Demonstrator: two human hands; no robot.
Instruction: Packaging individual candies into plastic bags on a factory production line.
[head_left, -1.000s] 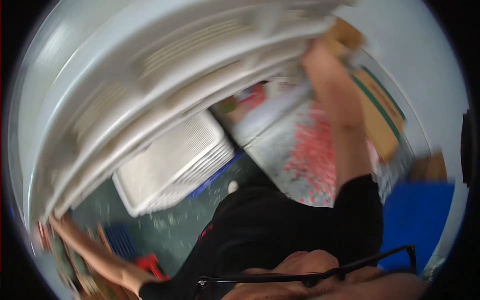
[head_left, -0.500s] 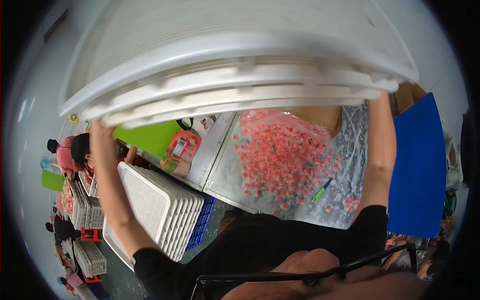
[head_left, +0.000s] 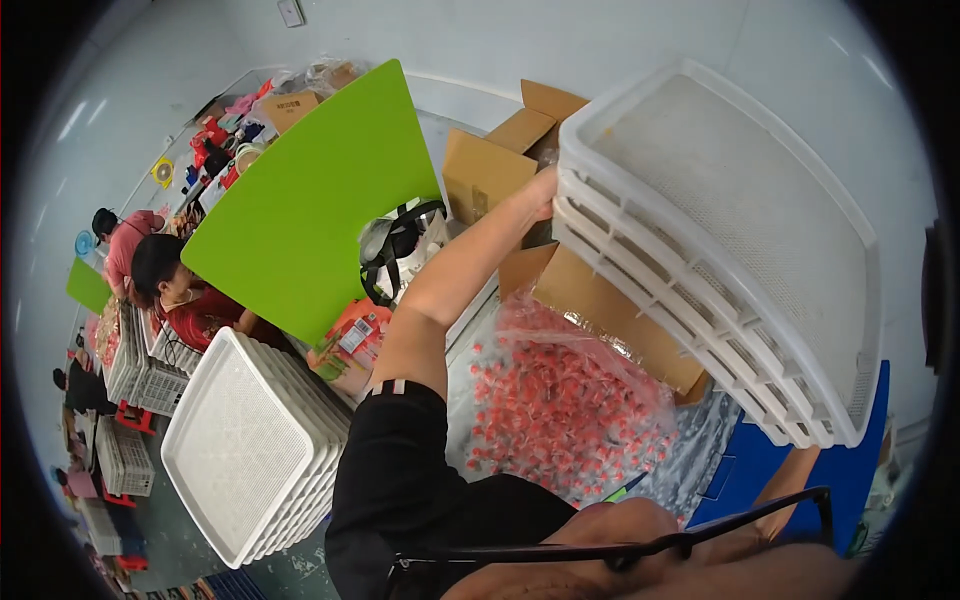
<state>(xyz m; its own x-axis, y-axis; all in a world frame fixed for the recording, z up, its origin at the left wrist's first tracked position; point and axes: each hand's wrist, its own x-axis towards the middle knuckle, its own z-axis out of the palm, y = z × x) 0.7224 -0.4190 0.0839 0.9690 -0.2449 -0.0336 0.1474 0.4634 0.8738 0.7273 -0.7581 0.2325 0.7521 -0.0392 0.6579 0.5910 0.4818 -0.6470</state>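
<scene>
The grey tabletop (head_left: 459, 420) lies from five to six o'clock, with a pale wall (head_left: 480, 50) across twelve and a dark green floor (head_left: 185, 525) at eight. A bright green panel (head_left: 320, 200) leans at ten o'clock; a blue panel (head_left: 850, 455) shows at four. Two co-workers, one in a pink top (head_left: 130, 250) and one in a dark red top (head_left: 195, 322), are at nine o'clock.

Containers: a stack of white trays (head_left: 720, 250), the item in hand, is raised and tilted between two and three o'clock, above the tabletop; the top tray's perforated base is visible. The person's left hand (head_left: 543, 193) has its grip clamped on the near left end. The right hand (head_left: 802, 458) is mostly covered at the lower end; the state of its grip cannot be told.

A second white tray stack (head_left: 245, 440) stands at eight o'clock. An open cardboard box (head_left: 490, 170) sits at twelve; another carton (head_left: 605, 310) lies partly beneath the raised trays. At five o'clock a heap of small red pieces (head_left: 565, 420) is spread on the tabletop, its upper edge under clear plastic (head_left: 590, 330).
</scene>
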